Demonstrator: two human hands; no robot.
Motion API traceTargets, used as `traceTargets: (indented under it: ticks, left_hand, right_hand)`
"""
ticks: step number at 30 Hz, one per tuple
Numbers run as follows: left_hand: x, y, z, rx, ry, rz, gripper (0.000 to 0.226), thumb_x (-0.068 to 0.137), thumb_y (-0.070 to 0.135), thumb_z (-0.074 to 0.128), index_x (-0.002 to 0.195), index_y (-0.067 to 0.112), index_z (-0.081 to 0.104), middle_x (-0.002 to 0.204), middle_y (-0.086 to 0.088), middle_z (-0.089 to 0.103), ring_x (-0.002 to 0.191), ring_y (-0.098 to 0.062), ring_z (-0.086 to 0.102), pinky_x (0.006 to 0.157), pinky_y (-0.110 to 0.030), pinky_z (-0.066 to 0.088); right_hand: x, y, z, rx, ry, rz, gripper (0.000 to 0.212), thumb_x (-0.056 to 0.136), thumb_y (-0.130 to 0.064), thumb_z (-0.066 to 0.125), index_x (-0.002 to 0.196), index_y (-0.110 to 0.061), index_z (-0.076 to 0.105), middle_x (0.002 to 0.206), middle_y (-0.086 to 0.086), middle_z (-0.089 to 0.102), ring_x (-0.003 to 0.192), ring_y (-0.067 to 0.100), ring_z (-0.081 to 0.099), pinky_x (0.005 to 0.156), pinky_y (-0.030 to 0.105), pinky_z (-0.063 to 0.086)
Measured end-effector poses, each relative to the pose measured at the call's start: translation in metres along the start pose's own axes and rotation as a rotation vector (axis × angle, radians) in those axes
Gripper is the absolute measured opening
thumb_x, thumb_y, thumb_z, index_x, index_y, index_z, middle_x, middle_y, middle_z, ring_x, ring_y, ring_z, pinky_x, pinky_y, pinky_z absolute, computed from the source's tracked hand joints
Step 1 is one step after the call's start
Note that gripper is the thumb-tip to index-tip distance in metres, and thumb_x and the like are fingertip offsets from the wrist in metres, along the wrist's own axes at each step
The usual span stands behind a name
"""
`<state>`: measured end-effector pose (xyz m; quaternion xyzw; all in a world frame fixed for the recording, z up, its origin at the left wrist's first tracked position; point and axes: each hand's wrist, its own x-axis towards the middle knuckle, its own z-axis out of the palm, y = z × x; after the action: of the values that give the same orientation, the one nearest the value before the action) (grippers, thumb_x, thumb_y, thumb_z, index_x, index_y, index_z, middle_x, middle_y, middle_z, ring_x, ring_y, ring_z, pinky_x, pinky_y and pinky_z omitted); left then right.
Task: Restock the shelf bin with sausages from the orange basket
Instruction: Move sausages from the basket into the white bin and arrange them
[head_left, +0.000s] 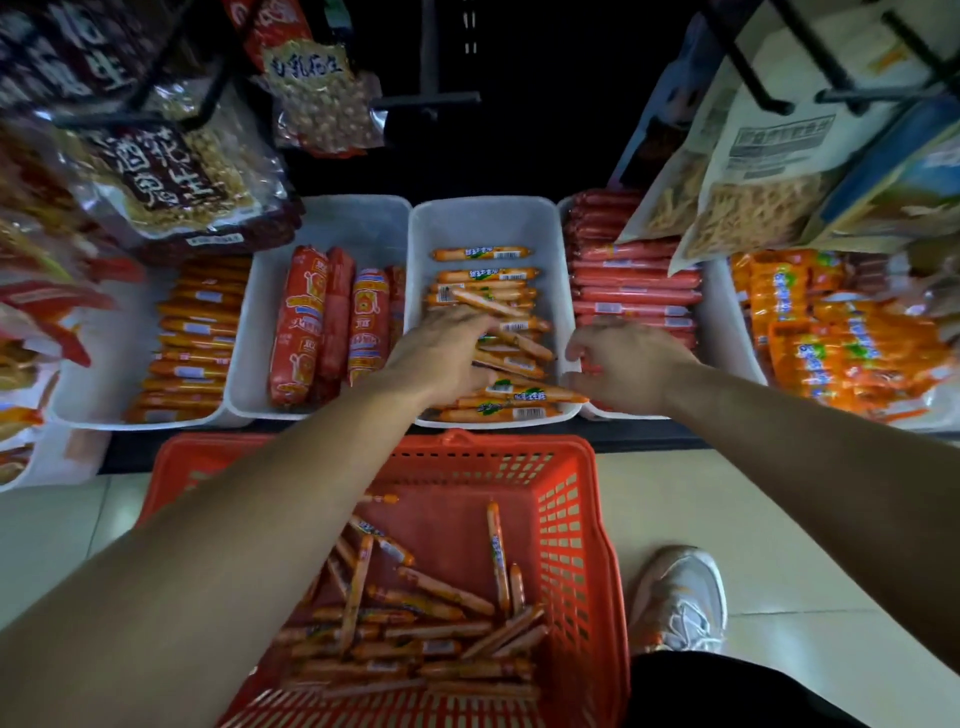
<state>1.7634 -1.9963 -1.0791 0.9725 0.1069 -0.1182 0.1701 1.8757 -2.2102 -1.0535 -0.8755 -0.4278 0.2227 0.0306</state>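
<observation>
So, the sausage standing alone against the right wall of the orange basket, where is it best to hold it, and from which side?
Pinch the sausage at its middle, from above and its left. It lies long and thin along the basket wall, clear of the pile, so the fingers can close across its width.

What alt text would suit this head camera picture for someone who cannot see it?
Two bare arms reach into a white shelf bin of thin orange sausages, the left hand resting on the pile and the right hand at the bin's right edge. Below, an orange basket on the floor holds more loose sausages.
</observation>
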Motion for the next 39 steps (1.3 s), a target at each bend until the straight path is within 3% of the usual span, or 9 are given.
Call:
traceTargets:
  ticks: [3,7,9,12,18,27,30,33,39]
  left_hand:
    - [-0.021,-0.004,0.013,0.045,-0.095,0.020,0.055,0.088,0.040,0.067,0.139,0.027,0.049,0.145,0.003,0.047,0.129,-0.021,0.048,0.098,-0.040,0.047]
    - [-0.041,-0.014,0.003,-0.114,0.005,-0.022,0.038,0.091,0.036,0.065,0.127,0.025,0.059,0.133,0.004,0.055,0.119,-0.018,0.053,0.094,-0.034,0.047]
    - [-0.051,-0.020,-0.008,-0.171,0.052,-0.033,0.033,0.091,0.032,0.065,0.123,0.024,0.061,0.126,0.003,0.059,0.114,-0.017,0.055,0.093,-0.034,0.047]
    - [-0.070,-0.032,-0.024,-0.196,0.076,-0.084,0.026,0.092,0.030,0.064,0.118,0.024,0.063,0.109,0.007,0.058,0.102,-0.013,0.055,0.084,-0.031,0.045]
    - [-0.119,-0.056,-0.037,-0.176,0.077,-0.224,0.023,0.091,0.030,0.064,0.113,0.027,0.063,0.114,0.007,0.060,0.105,-0.014,0.059,0.090,-0.034,0.050]
    - [-0.226,-0.036,-0.037,-0.161,-0.011,-0.305,0.030,0.090,0.033,0.064,0.119,0.023,0.061,0.108,0.006,0.062,0.105,-0.015,0.060,0.090,-0.030,0.047]
    - [-0.259,-0.034,-0.011,-0.201,-0.077,-0.336,0.031,0.090,0.029,0.064,0.120,0.019,0.061,0.111,0.001,0.066,0.106,-0.019,0.060,0.090,-0.029,0.046]
    - [-0.283,-0.040,0.026,-0.204,-0.196,-0.373,0.036,0.088,0.029,0.066,0.122,0.018,0.060,0.116,-0.009,0.066,0.110,-0.028,0.061,0.088,-0.031,0.046]
    - [-0.299,-0.064,0.085,-0.097,-0.452,-0.397,0.057,0.089,0.051,0.065,0.132,0.017,0.049,0.130,-0.012,0.057,0.117,-0.033,0.055,0.092,-0.040,0.048]
  right_hand:
    - [0.000,-0.010,0.003,-0.105,-0.060,-0.101,0.040,0.094,-0.059,0.051,0.123,-0.034,0.064,0.118,-0.002,0.055,0.117,0.022,0.053,0.090,0.036,0.047]
    - [0.007,-0.026,0.007,-0.338,-0.135,-0.165,0.029,0.095,-0.049,0.052,0.111,-0.030,0.068,0.115,0.000,0.056,0.113,0.025,0.051,0.090,0.039,0.047]
    - [0.014,-0.038,0.003,-0.340,-0.167,-0.128,0.026,0.096,-0.042,0.054,0.103,-0.022,0.069,0.103,0.004,0.061,0.104,0.027,0.058,0.084,0.038,0.051]
    - [0.024,-0.056,-0.004,-0.233,-0.144,-0.081,0.031,0.097,-0.044,0.054,0.115,-0.023,0.068,0.112,0.005,0.063,0.110,0.028,0.059,0.087,0.039,0.050]
    - [0.025,-0.086,-0.006,-0.293,-0.101,-0.044,0.050,0.091,-0.055,0.056,0.128,-0.021,0.055,0.127,0.010,0.051,0.118,0.031,0.053,0.083,0.041,0.044]
    - [-0.051,-0.136,-0.045,-0.260,-0.047,-0.150,0.042,0.093,-0.037,0.055,0.130,-0.017,0.058,0.131,0.011,0.052,0.120,0.035,0.055,0.093,0.044,0.051]
    - [-0.089,-0.160,-0.006,-0.192,-0.066,-0.197,0.035,0.093,-0.033,0.052,0.122,-0.016,0.061,0.125,0.009,0.056,0.117,0.034,0.058,0.092,0.042,0.051]
    - [-0.112,-0.170,0.064,-0.193,-0.278,-0.239,0.036,0.091,-0.034,0.054,0.121,-0.015,0.059,0.123,0.012,0.058,0.118,0.034,0.058,0.096,0.040,0.049]
    - [-0.124,-0.163,0.200,-0.147,-0.589,0.033,0.093,0.077,-0.058,0.070,0.149,-0.013,0.033,0.157,0.022,0.027,0.137,0.040,0.041,0.108,0.041,0.042]
